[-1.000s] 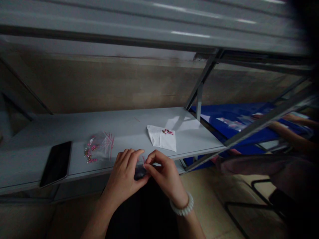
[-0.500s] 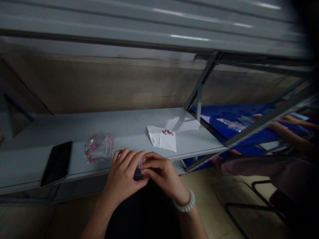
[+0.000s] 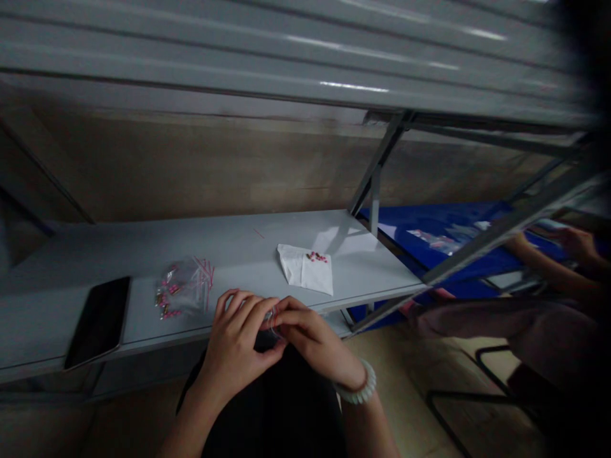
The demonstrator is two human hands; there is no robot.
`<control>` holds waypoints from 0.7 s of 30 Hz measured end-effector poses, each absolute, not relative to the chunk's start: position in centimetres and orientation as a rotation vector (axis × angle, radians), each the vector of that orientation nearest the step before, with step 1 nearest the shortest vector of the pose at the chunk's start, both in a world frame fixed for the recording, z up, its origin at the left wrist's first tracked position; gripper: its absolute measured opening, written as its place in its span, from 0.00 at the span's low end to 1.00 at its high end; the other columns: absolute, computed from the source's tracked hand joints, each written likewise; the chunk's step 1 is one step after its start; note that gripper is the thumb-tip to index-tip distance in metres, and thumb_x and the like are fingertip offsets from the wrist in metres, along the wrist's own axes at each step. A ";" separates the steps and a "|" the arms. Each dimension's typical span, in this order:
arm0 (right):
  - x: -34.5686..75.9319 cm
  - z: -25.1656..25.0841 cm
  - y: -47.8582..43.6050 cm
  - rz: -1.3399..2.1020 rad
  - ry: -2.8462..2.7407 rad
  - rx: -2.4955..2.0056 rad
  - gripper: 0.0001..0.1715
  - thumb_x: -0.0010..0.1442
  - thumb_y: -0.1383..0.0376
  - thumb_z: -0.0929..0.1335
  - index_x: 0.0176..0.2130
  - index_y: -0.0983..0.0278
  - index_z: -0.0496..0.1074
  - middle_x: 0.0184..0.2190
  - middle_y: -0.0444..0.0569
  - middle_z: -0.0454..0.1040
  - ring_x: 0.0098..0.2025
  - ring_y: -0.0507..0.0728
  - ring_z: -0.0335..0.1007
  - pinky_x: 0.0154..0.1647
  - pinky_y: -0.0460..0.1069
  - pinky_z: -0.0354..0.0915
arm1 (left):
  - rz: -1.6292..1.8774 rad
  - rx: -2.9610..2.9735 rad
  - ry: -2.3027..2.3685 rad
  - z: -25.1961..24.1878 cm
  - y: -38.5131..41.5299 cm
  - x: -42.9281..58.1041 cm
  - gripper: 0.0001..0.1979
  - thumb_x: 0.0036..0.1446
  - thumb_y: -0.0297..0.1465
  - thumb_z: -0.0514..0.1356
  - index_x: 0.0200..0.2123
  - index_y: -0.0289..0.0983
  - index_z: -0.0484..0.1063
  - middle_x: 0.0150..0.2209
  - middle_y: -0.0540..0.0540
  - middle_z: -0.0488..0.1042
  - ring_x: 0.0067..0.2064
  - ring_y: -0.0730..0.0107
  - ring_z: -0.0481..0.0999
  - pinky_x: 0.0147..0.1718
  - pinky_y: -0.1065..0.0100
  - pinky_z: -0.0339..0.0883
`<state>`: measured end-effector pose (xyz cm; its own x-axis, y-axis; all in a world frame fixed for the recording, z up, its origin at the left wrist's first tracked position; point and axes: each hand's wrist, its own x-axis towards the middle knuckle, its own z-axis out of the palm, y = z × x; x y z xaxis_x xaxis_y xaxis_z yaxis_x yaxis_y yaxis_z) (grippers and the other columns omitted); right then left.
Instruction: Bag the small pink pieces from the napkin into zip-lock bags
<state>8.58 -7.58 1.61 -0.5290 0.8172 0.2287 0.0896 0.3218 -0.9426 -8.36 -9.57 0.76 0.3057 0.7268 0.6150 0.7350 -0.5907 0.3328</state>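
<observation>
Just in front of the shelf's near edge, my left hand (image 3: pixel 241 331) and my right hand (image 3: pixel 310 331) meet around a small clear zip bag (image 3: pixel 273 318) with a red line along its seal. Fingers of both hands are closed on the bag and cover most of it; its contents are hidden. A pale beaded bracelet (image 3: pixel 358 385) circles my right wrist. Left of my hands lies a pile of clear zip bags (image 3: pixel 191 286) with pink and gold beads (image 3: pixel 169 299). Beyond my right hand, more small pink and dark beads (image 3: pixel 317 257) rest on a folded white tissue (image 3: pixel 310 277).
A black phone or tablet (image 3: pixel 98 321) lies at the left near edge of the grey shelf (image 3: pixel 229 235). A thin red strip (image 3: pixel 258 233) is farther back. Slanted metal struts (image 3: pixel 382 165) stand right. Beyond, another person's arm (image 3: pixel 539 254) reaches over a blue table (image 3: pixel 405 219) holding plastic bags.
The view has shifted slightly, so the shelf items sit a little farther left. My fingers have moved slightly on the bag, and both hands keep hold of it. The other person's hands have moved.
</observation>
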 end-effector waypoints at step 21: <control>9.9 2.1 -7.6 1.091 -1.958 -1.027 0.10 0.54 0.72 0.69 0.35 0.61 0.79 0.43 0.51 0.73 0.47 0.57 0.69 0.48 0.51 0.67 | -1.412 -2.819 -1.624 0.6 -9.1 -7.5 0.22 0.47 0.25 0.65 0.46 0.42 0.67 0.42 0.46 0.73 0.46 0.59 0.70 0.46 0.56 0.65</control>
<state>9.92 -7.61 2.06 -0.4713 0.8656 0.1690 0.3121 0.3430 -0.8860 -7.49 -9.14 0.56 0.2932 0.8554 0.4269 0.5418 -0.5166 0.6630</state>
